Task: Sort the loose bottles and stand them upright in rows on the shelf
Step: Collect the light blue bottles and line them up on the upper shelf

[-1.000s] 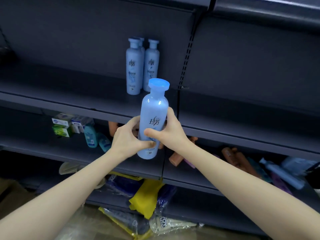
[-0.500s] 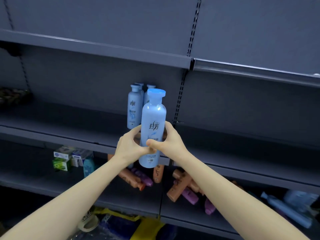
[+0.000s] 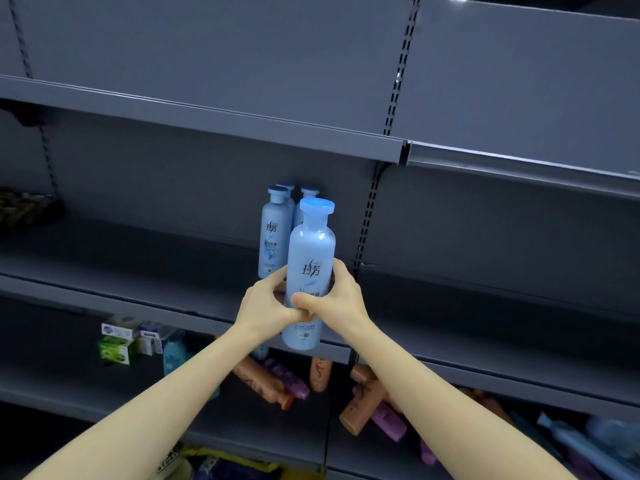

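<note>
Both hands, left hand (image 3: 268, 306) and right hand (image 3: 341, 299), clasp the upright blue bottle (image 3: 309, 271) just before the shelf's (image 3: 138, 289) front edge, standing bottles (image 3: 273, 233) behind.

A single head-worn wide-angle camera faces a dark grey store shelf (image 3: 138, 268) almost square-on, tilted slightly downward, close enough that both forearms enter from the bottom corners and meet near the centre of the frame. The left hand (image 3: 266, 303) and right hand (image 3: 337, 299) sit just below mid-frame, with the held blue bottle (image 3: 310, 268) nearest the lens and three matching bottles (image 3: 273, 233) standing just behind it. The wide lens bends the upper shelf edge (image 3: 207, 114) so it slopes down to the right. The lower shelf (image 3: 86, 396) and its loose bottles (image 3: 363, 403) fill the bottom. No second view is supplied.
</note>
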Tool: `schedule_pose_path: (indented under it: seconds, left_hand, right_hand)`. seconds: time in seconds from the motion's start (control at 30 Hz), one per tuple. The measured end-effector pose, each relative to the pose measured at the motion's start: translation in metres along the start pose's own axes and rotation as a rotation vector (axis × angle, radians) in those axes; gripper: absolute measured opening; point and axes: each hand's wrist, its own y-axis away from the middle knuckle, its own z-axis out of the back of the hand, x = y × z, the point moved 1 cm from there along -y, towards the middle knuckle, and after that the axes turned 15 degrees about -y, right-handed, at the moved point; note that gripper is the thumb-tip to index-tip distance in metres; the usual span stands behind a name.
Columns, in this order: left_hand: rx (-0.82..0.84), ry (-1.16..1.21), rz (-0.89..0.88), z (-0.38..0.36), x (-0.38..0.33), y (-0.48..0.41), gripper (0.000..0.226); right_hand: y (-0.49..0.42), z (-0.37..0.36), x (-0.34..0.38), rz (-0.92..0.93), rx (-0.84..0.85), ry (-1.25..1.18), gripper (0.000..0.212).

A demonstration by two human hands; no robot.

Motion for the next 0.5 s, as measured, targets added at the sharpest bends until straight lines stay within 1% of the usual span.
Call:
schedule_pose_path:
  seconds: [0.37,0.5]
  left_hand:
    - [0.064,-0.014,-0.005,0.002,0.034,-0.073,0.057]
    - [0.079,-0.002,0.0,-0.003,0.047,-0.096,0.059]
  right_hand:
    - [-0.072,-0.014,-0.023,-0.037,-0.105,0.024,0.059]
    - [-0.095,-0.018,-0.033,-0.031,-0.149,0.069,0.056]
